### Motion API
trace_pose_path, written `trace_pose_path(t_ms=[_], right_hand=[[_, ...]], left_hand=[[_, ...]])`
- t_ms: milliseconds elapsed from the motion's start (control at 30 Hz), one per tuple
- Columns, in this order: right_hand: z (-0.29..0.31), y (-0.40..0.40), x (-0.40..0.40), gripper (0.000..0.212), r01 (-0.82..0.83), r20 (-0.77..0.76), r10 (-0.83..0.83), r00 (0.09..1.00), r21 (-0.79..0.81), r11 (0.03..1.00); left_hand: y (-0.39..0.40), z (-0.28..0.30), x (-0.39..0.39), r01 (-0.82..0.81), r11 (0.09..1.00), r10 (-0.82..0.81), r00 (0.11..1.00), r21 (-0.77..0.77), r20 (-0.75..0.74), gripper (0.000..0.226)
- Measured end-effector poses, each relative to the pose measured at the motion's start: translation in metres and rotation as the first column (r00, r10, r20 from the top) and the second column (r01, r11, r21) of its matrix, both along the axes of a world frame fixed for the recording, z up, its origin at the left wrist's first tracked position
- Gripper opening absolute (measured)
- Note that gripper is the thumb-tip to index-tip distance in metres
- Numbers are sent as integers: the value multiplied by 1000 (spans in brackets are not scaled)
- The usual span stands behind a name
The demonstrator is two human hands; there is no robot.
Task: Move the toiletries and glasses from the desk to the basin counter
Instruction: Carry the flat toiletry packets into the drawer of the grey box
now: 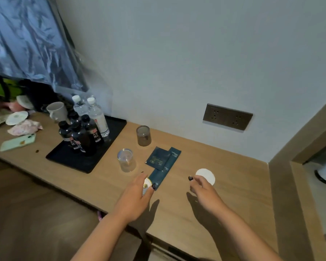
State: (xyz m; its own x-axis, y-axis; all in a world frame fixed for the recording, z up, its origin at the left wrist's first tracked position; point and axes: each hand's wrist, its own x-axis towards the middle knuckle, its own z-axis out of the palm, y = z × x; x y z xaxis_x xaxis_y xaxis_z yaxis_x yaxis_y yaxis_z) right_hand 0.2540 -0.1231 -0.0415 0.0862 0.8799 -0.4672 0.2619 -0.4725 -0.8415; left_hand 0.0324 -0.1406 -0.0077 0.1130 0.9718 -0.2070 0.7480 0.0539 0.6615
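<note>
left hand (pixel 137 193) pinches a round white packet (pixel 146 182) — right hand (pixel 201 187) loosely curled, holding nothing.

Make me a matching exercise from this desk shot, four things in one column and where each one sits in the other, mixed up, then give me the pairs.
Things:
1. clear glass
2. smoky glass
3. white round disc
4. dark bottles

Places:
A. on the black tray
B. nearest the wall, above the sachets
C. partly under the right hand
D. between the tray and the dark sachets

Pairs: 1-D, 2-B, 3-C, 4-A
</note>
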Motion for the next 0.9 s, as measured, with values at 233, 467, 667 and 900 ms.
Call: trace_pose_path(t_ms=[233, 467, 667, 900], right_hand=[[-38, 60, -16, 32, 88, -85, -106, 991, -197, 976], [-63, 99, -35, 41, 420, -120, -502, 856, -404, 813], [-75, 136, -67, 49, 437, 66, -441, 895, -333, 836], [-83, 190, -121, 77, 579, 317, -489, 813, -338, 742]], left_hand=[[39, -6, -8, -50, 999, 50, 999, -18, -7, 56], [82, -13, -17, 32, 999, -31, 999, -35, 15, 53], [138, -3, -37, 131, 986, -134, 991, 107, 26, 31], [199, -23, -83, 343, 939, -343, 939, -33, 10, 55]])
